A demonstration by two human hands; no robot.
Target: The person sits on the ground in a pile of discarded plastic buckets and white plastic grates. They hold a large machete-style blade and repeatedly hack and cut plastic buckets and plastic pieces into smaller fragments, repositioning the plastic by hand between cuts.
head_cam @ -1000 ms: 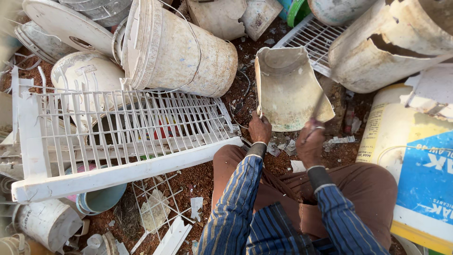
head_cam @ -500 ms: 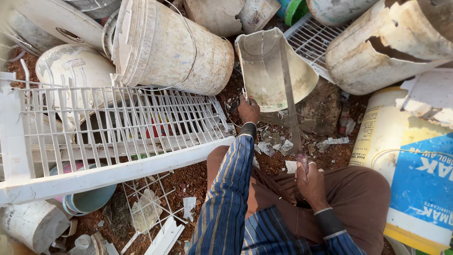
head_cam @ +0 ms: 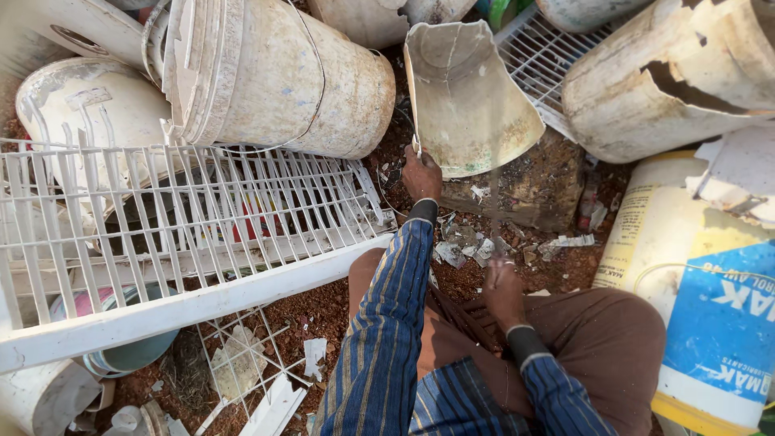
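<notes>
Seated on the reddish ground among dirty white buckets (head_cam: 278, 77) and a wire rack (head_cam: 161, 218), our left hand (head_cam: 421, 173) grips the rim of a broken bucket half (head_cam: 468, 97) standing just ahead, so we should hold it steady while our right hand (head_cam: 502, 287), loosely curled, hovers over plastic shards (head_cam: 468, 250).

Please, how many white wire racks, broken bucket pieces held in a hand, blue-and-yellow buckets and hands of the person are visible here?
White wire racks: 3 (large rack, rear rack, small rack)
Broken bucket piece, held: 1
Blue-and-yellow bucket: 1
Hands: 2 (left hand, right hand)
Total: 7
</notes>
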